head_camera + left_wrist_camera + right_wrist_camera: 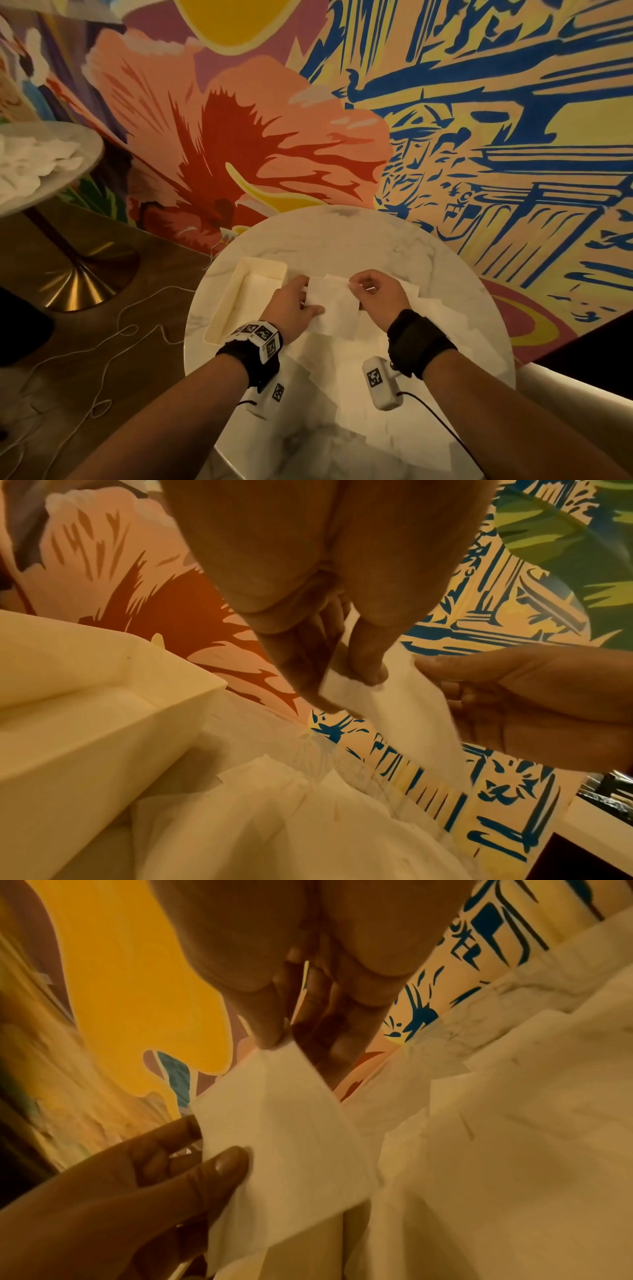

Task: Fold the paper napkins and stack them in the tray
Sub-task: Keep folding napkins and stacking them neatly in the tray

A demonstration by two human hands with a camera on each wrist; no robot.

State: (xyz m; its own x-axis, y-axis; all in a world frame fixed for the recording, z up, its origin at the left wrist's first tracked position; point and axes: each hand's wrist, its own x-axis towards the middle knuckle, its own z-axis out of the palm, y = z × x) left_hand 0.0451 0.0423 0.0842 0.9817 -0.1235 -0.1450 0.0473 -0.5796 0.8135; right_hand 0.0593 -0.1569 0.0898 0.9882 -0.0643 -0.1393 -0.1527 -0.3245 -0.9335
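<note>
A white paper napkin (334, 305) hangs a little above the round marble table (342, 236), held between both hands. My left hand (294, 305) pinches its left edge between thumb and fingers (368, 666). My right hand (375, 291) pinches its top right corner between thumb and fingertips (270, 1031). The napkin (287, 1137) sags between the two grips. A cream rectangular tray (222, 308) sits on the table just left of my left hand, with a folded napkin (263, 281) lying inside it. Loose white napkins (428, 315) lie spread on the table under and right of my hands.
A second round table (85, 137) at the far left carries a heap of white napkins (30, 164); its brass base (82, 284) stands on the wooden floor. A painted mural wall (445, 120) rises right behind the table. Thin white cords (113, 359) trail on the floor.
</note>
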